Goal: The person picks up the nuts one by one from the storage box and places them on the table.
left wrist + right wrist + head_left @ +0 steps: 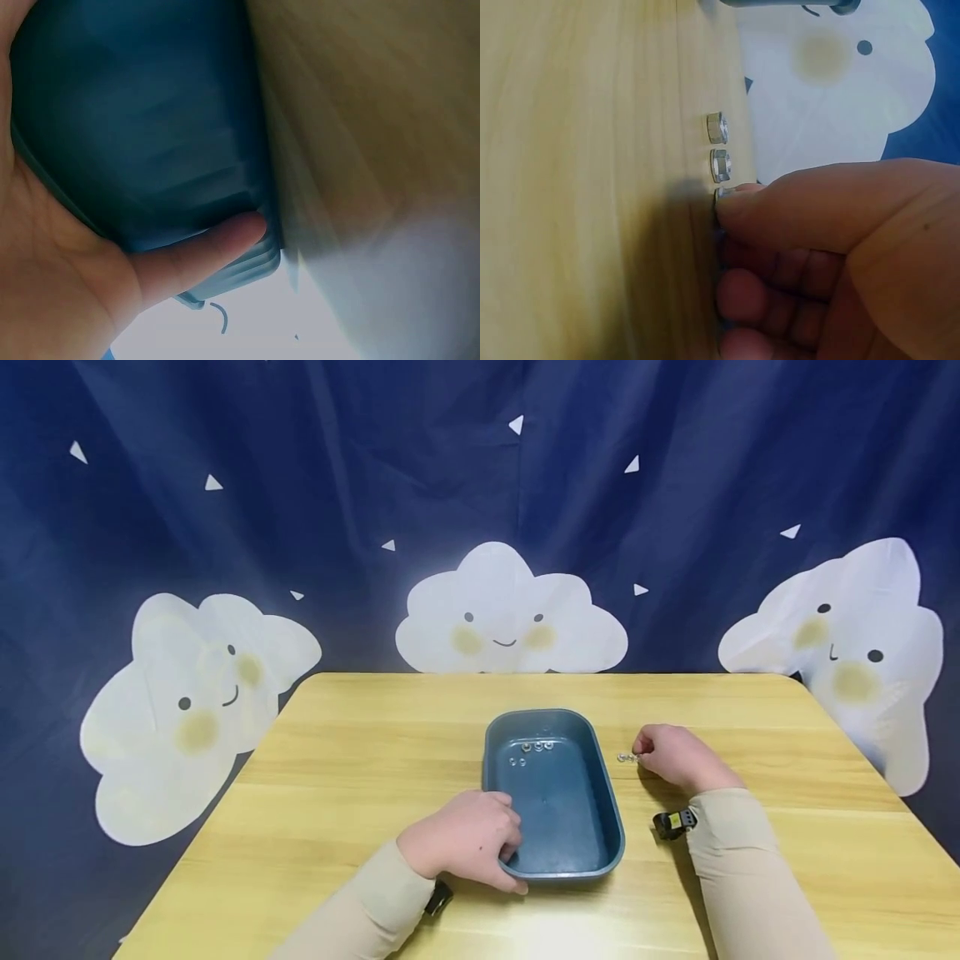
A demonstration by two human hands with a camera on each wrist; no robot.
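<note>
A dark blue plastic tray [617,839] sits on the table, with several small metal nuts [538,746] lying toward its far end. My left hand [472,835] grips the near left corner of the tray, fingers over the rim and inside; in the left wrist view the thumb [202,259] presses the outer wall. To the right of the tray, my right hand [678,756] is down at a short row of shiny nuts. Thumb and forefinger pinch the nut [720,196] at the row's near end, mostly hidden by the thumb. Two more nuts [720,165] stand just beyond it on the wood.
The light wooden table [360,735] extends around the tray on all sides. Behind its far edge hangs a dark blue curtain [450,468] printed with white clouds and triangles. A black wrist camera [671,824] hangs below the right sleeve, close to the tabletop.
</note>
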